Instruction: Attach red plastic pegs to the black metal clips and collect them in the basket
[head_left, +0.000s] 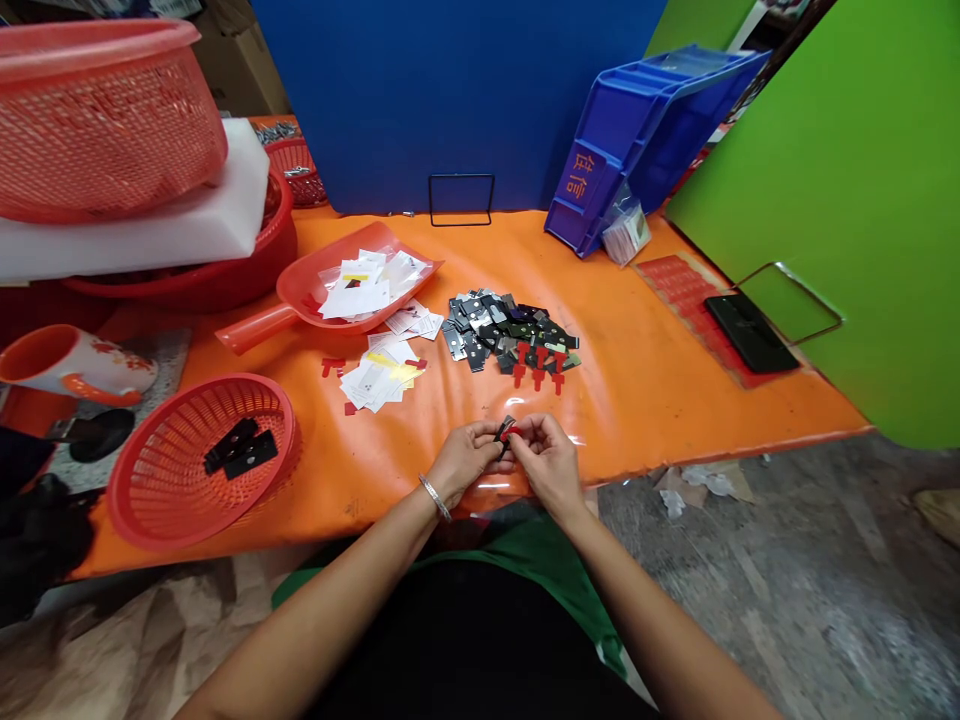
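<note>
Near the front edge of the table, my left hand (466,462) pinches a small black flat piece (504,428). My right hand (553,468) meets it from the other side, its fingers closed on a small red piece (513,432) that touches the black one. The exact shape of both is partly hidden by my fingers. Just beyond my hands, several red T-shaped pieces (538,378) lie in rows beside a heap of flat black and grey pieces (487,322). A red plastic basket (135,480) on the left holds a few black pieces (251,455).
A red scoop (259,328) carries paper slips (367,290); more slips (379,380) lie beside it. A mug (45,355) and stacked red baskets (105,120) stand left. A blue bin (585,190) leans at the back. A black phone (750,333) lies right, by a green panel (862,200).
</note>
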